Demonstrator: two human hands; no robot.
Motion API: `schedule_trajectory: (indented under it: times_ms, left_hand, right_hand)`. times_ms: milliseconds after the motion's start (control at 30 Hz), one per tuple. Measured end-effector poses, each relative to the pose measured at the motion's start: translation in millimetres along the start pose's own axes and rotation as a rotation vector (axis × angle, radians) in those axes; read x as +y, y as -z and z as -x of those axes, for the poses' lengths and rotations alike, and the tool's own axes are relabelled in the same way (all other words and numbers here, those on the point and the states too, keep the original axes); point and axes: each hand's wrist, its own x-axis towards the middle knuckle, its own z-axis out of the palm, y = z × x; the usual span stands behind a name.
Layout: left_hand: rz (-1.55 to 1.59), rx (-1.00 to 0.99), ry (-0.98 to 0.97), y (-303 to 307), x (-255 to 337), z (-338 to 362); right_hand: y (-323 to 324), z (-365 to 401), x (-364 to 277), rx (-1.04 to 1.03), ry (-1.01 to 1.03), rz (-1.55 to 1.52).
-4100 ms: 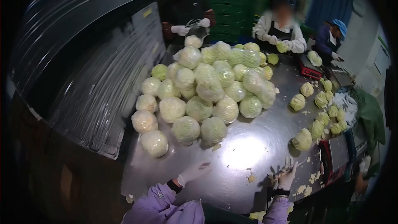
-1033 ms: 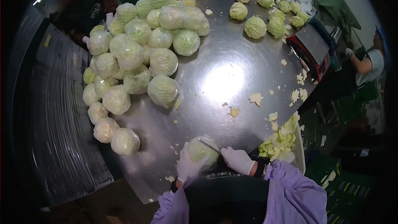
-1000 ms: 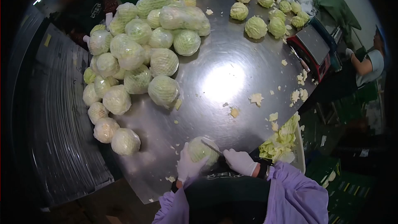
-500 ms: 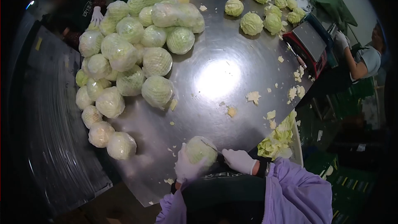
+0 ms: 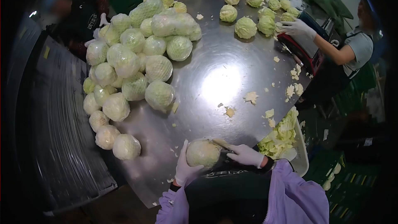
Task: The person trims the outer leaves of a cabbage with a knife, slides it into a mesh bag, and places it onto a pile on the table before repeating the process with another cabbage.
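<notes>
Near the table's front edge a cabbage (image 5: 203,154) rests against my apron. My left hand (image 5: 185,167), in a white glove, grips its left side with the fingers wrapped round it. My right hand (image 5: 246,156), gloved too, is closed on a knife (image 5: 221,142), whose blade lies against the upper right of the cabbage. Part of the blade blends with the leaf, so its edge is hard to make out. Small leaf scraps (image 5: 176,152) lie just left of the cabbage.
Wrapped cabbages (image 5: 134,87) are piled on the left. A white basket (image 5: 302,149) of trimmed leaves (image 5: 282,137) stands to my right. Farther off are bare cabbages (image 5: 246,28) and a red scale (image 5: 298,49). Co-workers stand at the left, back and right.
The cabbage has turned in my left hand, and the knife blade now sits along its upper right. The right co-worker's hand has reached toward the bare cabbages; another person's hands appear at the back.
</notes>
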Motion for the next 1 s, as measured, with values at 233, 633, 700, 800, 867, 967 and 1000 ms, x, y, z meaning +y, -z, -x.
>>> schedule_trajectory:
  times_ms: [233, 633, 700, 800, 867, 967, 1000]
  left_hand:
    - [-0.046, -0.18, -0.028, -28.9, -25.2, -36.2]
    - [-0.489, -0.203, -0.042, -35.9, 26.9, -36.0]
    - [-0.232, -0.184, 0.058, -31.5, 23.0, -31.9]
    - [0.167, -0.227, 0.207, -25.7, 15.1, -21.6]
    - [0.35, -0.246, 0.289, -30.0, 18.3, -16.8]
    - [-0.314, -0.21, -0.198, -38.3, 34.1, -31.4]
    - [-0.313, -0.21, -0.198, -37.8, 33.2, -35.8]
  right_hand:
    - [64.9, 64.8, -27.4, 0.314, -0.193, -0.412]
    - [-9.0, -24.5, -9.1, 0.309, 0.047, -0.746]
    - [0.2, -19.9, -29.0, 0.134, 0.008, -1.051]
    - [6.6, -18.7, -39.0, 0.135, 0.065, -1.628]
    - [15.7, -11.6, -60.2, 0.089, 0.017, -1.624]
    - [11.2, -17.7, -47.3, -0.097, 0.027, -1.551]
    - [11.2, -20.3, -46.0, -0.24, 0.086, -1.472]
